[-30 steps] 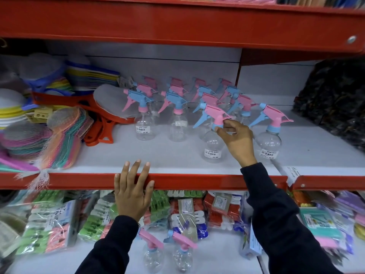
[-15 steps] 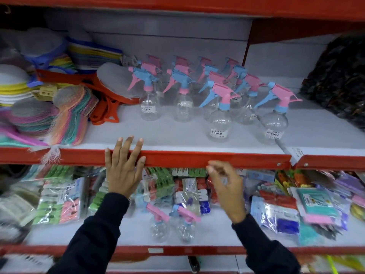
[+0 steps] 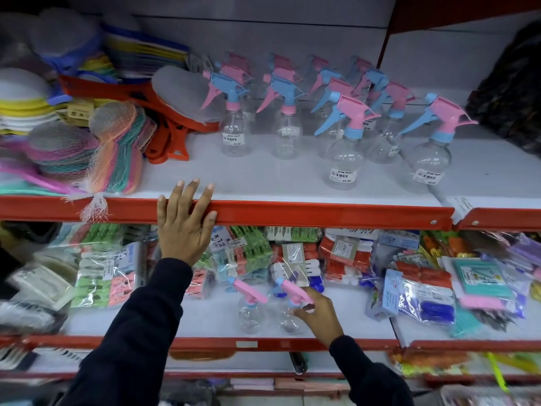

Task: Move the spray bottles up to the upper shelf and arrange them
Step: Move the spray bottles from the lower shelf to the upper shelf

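Several clear spray bottles with pink and blue trigger heads stand on the upper shelf [image 3: 263, 186], the nearest ones at front right [image 3: 342, 159] and far right [image 3: 429, 162]. Two more spray bottles stand on the lower shelf [image 3: 205, 317]. The left one [image 3: 251, 310] stands free. My right hand [image 3: 322, 316] curls its fingers around the neck of the right one [image 3: 288, 316], under its pink trigger. My left hand [image 3: 184, 227] lies flat over the upper shelf's red front lip [image 3: 322, 213], fingers spread, holding nothing.
Netted stacks of coloured scrubbers [image 3: 87, 153] and orange plastic pieces [image 3: 167, 142] fill the upper shelf's left side. Bagged clothespins [image 3: 108, 273] and packets [image 3: 421, 291] crowd the lower shelf behind and beside the two bottles. A dark bag [image 3: 509, 92] sits at far right.
My right hand left the front bottle on the upper shelf, dropped to the lower shelf and closed on the right bottle's neck. The view tilted down. My left hand stayed on the lip.
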`<state>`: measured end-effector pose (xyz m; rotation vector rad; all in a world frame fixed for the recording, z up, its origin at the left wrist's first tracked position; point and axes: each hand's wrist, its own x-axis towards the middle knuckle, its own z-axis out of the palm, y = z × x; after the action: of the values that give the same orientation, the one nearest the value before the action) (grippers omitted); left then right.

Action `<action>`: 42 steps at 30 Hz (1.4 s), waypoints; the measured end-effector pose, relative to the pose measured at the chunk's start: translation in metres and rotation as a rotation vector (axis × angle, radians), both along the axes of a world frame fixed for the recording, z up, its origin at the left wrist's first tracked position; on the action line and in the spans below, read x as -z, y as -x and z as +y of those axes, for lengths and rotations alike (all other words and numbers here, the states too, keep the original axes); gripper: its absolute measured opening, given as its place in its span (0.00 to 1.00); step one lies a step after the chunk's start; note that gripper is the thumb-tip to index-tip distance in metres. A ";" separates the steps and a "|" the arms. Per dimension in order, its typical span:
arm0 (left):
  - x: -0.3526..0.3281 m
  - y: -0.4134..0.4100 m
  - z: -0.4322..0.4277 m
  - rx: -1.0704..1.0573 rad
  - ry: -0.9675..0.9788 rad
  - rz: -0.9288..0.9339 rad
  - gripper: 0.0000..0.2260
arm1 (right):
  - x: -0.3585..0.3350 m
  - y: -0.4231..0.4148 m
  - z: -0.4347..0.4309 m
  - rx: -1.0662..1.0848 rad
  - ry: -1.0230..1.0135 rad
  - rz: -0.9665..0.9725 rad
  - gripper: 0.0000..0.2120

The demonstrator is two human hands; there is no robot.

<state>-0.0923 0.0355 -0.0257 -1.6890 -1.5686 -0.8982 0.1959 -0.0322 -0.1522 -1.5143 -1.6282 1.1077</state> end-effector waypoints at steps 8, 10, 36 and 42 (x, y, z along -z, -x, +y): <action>0.001 0.001 0.000 0.011 0.009 0.000 0.20 | -0.084 -0.022 -0.009 0.077 -0.201 0.173 0.18; 0.000 0.001 -0.001 0.016 0.014 -0.006 0.20 | -0.119 -0.025 -0.011 0.086 -0.259 0.240 0.19; -0.005 0.001 -0.005 0.030 0.047 -0.006 0.20 | -0.255 0.064 0.136 0.240 -0.788 0.053 0.15; -0.006 0.001 -0.006 0.023 0.066 -0.010 0.20 | -0.254 0.068 0.136 0.322 -0.800 -0.027 0.16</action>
<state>-0.0929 0.0293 -0.0198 -1.7543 -1.6045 -0.8762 0.1276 0.1043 0.1015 -1.1736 -1.5024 0.1991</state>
